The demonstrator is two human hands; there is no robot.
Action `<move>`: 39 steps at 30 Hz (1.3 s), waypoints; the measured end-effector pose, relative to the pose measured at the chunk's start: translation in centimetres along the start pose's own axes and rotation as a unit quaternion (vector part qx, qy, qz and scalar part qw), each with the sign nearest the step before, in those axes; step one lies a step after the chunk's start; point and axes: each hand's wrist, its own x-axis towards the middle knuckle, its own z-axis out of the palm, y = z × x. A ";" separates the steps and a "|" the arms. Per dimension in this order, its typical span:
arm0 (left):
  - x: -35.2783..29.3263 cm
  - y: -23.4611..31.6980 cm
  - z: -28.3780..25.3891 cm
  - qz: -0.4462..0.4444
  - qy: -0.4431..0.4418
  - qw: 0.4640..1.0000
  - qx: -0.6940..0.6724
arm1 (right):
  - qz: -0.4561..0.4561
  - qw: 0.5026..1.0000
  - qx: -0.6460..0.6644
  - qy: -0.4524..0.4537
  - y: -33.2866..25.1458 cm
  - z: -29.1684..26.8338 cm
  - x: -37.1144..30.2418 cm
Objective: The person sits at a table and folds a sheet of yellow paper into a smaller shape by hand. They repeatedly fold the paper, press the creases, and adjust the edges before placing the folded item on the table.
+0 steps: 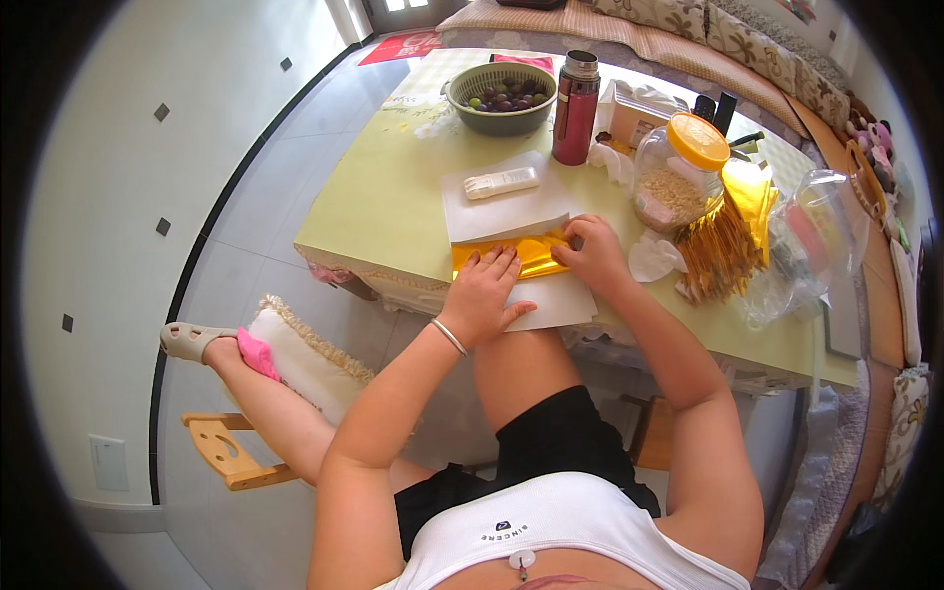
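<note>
A sheet of shiny gold foil paper (536,260) lies across white paper (559,295) at the near edge of the table. Flat on its left part rests my left hand (484,297), fingers stretched out and thumb apart over the white paper. My right hand (596,258) has its fingers curled in a pinch at the foil's right end. Just beyond the foil, a white plastic bottle or tube (501,184) lies on its side on the paper.
Farther back stand a green colander of grapes (501,113) and a red thermos (575,113). To the right are a clear jar with an orange lid (698,143), a pile of folded gold paper pieces (718,251), crumpled tissue (654,258) and a clear plastic bag (801,251).
</note>
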 end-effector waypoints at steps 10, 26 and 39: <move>-0.2 0.3 0.1 -0.028 -0.015 0.999 0.042 | -0.008 0.997 -0.045 0.060 -0.3 0.5 -0.2; -0.3 0.6 0.4 -0.055 -0.044 0.997 0.033 | 0.010 0.994 -0.089 0.069 0.2 1.1 -0.1; -0.9 0.1 0.0 -0.086 -0.141 0.986 0.005 | -0.132 0.934 -0.211 -0.256 -3.4 0.8 -3.3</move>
